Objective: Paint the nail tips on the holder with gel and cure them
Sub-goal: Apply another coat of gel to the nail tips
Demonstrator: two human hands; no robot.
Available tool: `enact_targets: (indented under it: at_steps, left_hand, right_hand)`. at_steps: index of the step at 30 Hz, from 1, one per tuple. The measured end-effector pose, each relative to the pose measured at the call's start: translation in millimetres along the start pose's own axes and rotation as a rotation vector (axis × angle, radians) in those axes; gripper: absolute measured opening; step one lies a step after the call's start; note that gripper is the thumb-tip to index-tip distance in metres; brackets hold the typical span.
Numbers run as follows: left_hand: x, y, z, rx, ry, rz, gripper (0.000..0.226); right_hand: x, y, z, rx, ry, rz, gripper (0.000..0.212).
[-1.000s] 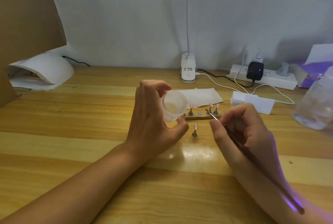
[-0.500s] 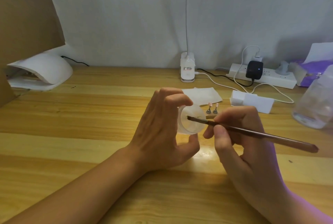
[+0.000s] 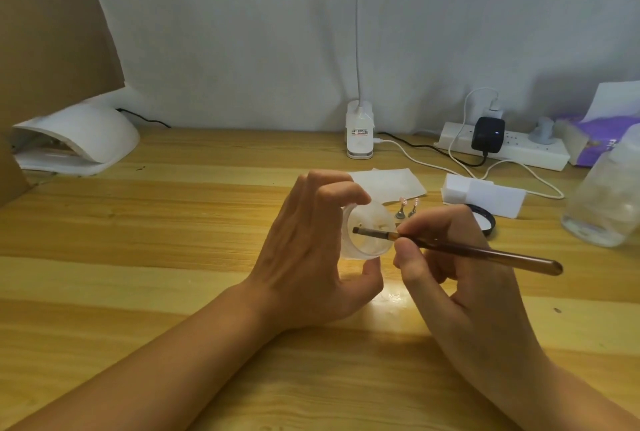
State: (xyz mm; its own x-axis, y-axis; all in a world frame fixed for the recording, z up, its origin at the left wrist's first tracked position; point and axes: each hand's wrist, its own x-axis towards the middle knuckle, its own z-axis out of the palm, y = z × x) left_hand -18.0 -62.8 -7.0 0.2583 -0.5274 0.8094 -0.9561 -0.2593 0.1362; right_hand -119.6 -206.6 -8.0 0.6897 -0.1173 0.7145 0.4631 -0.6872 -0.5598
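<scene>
Watching this remotely: a second ago the brush (image 3: 485, 254) was aimed at the nail tips (image 3: 403, 202), and now it lies level with its bristles poked into the little jar (image 3: 363, 252). The left hand (image 3: 311, 257) curls fingers and thumb round the jar, its mouth tipped rightward above the table (image 3: 173, 222). The right hand (image 3: 460, 281) pinches the brush near the bristles. Two nail tips peek out just behind the jar.

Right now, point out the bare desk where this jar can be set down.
The broadest bare wood lies left of the jar, stretching to the curing lamp. Also bare: the far strip between the curing lamp and the clip lamp base. Crowded: behind and right of the jar, with the nail tips, wipe, black lid, white block and bottle.
</scene>
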Motion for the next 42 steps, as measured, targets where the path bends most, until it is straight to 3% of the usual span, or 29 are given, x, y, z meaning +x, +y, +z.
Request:
enact_targets:
  at_steps: [8, 15, 25, 28, 31, 36, 42]
  left_hand:
    - [-1.7, -1.3, 1.7, 0.006, 0.017, -0.015, 0.064]
    - [-0.6, -11.8, 2.9, 0.027, 0.126, -0.251, 0.057]
    - [-3.0, -11.6, 5.4, 0.069, 0.095, -0.207, 0.059]
    - [-2.2, -12.6, 4.5, 0.073, 0.125, -0.342, 0.057]
    - [-0.6, -18.1, 1.9, 0.029, 0.160, -0.592, 0.057]
    - [1.3, -35.3, -2.4, -0.149, 0.131, -1.009, 0.061]
    - [0.3, -38.0, 1.0, -0.110, 0.061, -1.025, 0.061]
  right_hand:
    - [-1.3, -0.2, -1.7, 0.023, 0.023, 0.009, 0.013]
    - [2.2, -3.7, -3.7, 0.124, 0.019, -0.061, 0.015]
    - [7.2, -0.8, 0.2, 0.089, 0.034, -0.004, 0.020]
    - [4.9, -0.3, -2.5, 0.107, 0.004, -0.009, 0.020]
    - [2.9, -1.3, -4.4, 0.073, -0.018, 0.068, 0.020]
    - [7.4, 5.8, -7.6, 0.252, -0.027, 0.352, 0.014]
    - [8.9, 16.1, -9.9, 0.412, -0.035, 0.554, 0.004]
